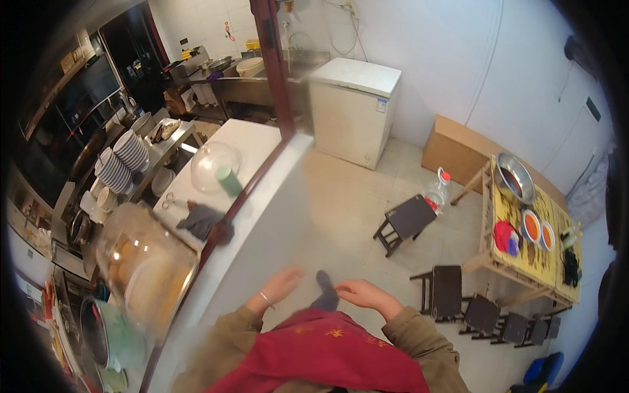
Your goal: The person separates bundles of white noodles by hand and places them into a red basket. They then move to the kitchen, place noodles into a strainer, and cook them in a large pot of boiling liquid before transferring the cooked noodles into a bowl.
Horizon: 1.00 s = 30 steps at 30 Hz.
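Note:
Both hands hang in front of a red apron [339,344] with gold print. My left hand [282,285], with a bracelet at the wrist, is blurred and holds nothing; it is beside the white counter wall. Nothing shows in my right hand [361,293], whose fingers are slightly curled above the floor. Between the hands a dark shoe [324,281] is visible. On the counter to the left lie a grey cloth [201,222], a green cup or roll [228,182] and a clear dome cover [206,162]. Nearer stands a clear cover [147,265] over yellowish items.
Ahead stands a white chest freezer [351,113]. Dark stools [410,216] stand to the right, one beside a clear plastic jug [437,191]. A wooden table [538,265] holds a metal basin [515,179] and bowls of red-orange food [531,226]. Stacked bowls [113,169] are far left.

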Motion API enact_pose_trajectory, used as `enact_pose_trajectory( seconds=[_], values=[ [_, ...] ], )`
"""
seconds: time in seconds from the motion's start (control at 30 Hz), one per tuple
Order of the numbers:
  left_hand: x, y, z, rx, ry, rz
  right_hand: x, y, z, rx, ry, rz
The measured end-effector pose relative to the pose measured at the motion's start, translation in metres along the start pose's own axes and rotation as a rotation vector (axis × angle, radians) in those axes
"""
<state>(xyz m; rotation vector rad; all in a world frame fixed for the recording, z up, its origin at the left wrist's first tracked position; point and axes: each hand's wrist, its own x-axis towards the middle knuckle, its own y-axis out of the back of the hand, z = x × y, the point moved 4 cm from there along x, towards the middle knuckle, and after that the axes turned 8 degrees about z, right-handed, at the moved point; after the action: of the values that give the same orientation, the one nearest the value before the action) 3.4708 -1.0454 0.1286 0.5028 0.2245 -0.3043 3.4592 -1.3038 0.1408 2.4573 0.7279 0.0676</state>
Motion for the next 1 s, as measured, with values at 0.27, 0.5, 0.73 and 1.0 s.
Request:
enact_pose_trajectory(
  seconds=[0.27, 0.5, 0.73, 1.0],
  values=[
    [0.251, 0.064, 0.071, -0.122, -0.200, 0.137, 0.214, 0.120, 0.054, -0.060, 0.057, -0.207],
    [0.417, 0.101, 0.176, -0.001, -0.460, 0.094, 0.334, 0.261, 0.109, 0.099, -0.165, -0.102],
    [0.577, 0.137, 0.167, -0.163, -0.102, 0.264, 0.510, 0.352, 0.202, 0.128, -0.210, -0.368],
    [0.645, 0.217, 0.180, -0.048, 0.041, 0.791, 0.759, 0.390, 0.153, -0.167, 0.336, -0.616]
  ],
)
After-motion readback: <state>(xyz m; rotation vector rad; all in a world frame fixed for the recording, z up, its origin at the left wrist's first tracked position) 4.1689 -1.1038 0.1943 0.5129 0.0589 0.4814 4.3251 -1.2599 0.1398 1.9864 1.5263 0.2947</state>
